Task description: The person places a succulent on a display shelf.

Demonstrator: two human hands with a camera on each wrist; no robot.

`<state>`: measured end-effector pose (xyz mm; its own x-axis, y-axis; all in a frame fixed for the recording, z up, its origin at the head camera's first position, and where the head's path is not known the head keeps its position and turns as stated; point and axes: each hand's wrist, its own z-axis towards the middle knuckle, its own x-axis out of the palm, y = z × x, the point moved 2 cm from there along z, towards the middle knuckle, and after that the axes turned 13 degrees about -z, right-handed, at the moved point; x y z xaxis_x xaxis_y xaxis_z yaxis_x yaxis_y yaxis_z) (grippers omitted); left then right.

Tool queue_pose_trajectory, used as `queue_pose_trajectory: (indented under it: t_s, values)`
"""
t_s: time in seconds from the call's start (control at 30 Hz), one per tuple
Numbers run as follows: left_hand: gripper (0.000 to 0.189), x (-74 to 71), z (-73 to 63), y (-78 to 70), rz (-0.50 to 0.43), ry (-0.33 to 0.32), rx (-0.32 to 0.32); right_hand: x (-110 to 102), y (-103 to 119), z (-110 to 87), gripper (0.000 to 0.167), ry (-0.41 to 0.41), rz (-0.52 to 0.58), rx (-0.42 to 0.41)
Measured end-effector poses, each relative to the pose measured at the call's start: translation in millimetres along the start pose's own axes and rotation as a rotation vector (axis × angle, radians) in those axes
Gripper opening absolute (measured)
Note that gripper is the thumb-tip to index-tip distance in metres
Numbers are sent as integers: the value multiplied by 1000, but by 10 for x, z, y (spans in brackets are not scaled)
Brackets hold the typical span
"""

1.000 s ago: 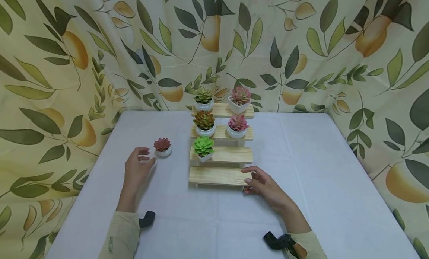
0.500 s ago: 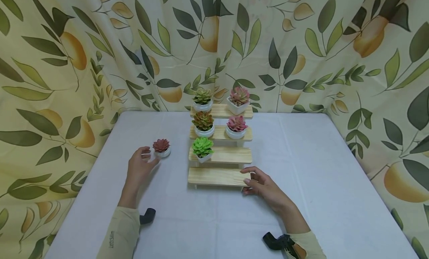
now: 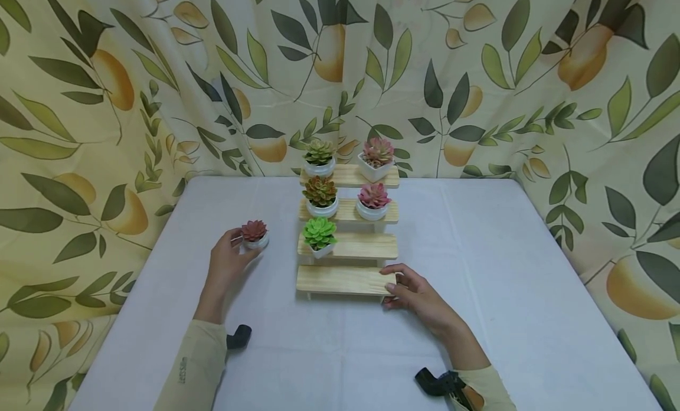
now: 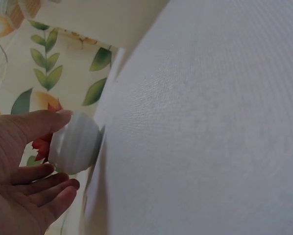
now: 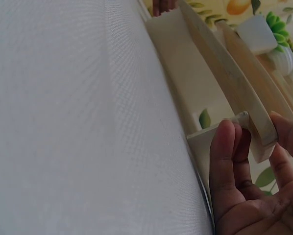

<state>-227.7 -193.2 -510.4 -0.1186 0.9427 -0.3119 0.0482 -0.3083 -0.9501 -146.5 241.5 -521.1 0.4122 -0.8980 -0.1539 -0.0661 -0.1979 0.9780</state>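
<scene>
In the head view my left hand (image 3: 227,266) is around the near-left side of a small dark-red succulent (image 3: 254,231) in a round white pot (image 3: 257,243), which stands upright on the table. The left wrist view shows the thumb touching the ribbed white pot (image 4: 75,144), with the other fingers loosely bent beside it. My right hand (image 3: 417,293) holds the right end of the lowest board of a tiered wooden plant stand (image 3: 340,280). From the right wrist, fingers (image 5: 222,156) show at the stand's white leg and at the board's end.
A bright green succulent (image 3: 319,232) stands on the left of the second-lowest board. Higher up are a brown-green succulent (image 3: 320,191), a pink one (image 3: 374,196), a pale green one (image 3: 319,153) and another pink one (image 3: 378,153). A white cloth covers the table (image 3: 467,251); a patterned curtain hangs behind.
My left hand has moved right and slightly forward, so that the red succulent's pot now lies between its thumb and fingers. The right hand has kept its hold on the stand.
</scene>
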Motion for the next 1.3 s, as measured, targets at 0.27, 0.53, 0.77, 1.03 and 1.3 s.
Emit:
queue_pose_trajectory:
  t_s: [0.27, 0.53, 0.77, 1.03, 1.3]
  values:
    - [82, 51, 64, 13, -24, -16, -4, 5, -3, 5, 41, 2, -3, -11]
    - [93, 136, 119, -25, 42, -35, 5, 3, -17, 8, 40, 3, 7, -8]
    - [96, 176, 118, -69, 71, -54, 2, 3, -10, 6, 40, 0, 3, -3]
    - [91, 205, 133, -53, 48, -67, 19, 1, -15, 2, 41, 0, -4, -2]
    - [86, 238, 156, -27, 40, -81, 42, 0, -10, -4, 41, -3, -6, 10]
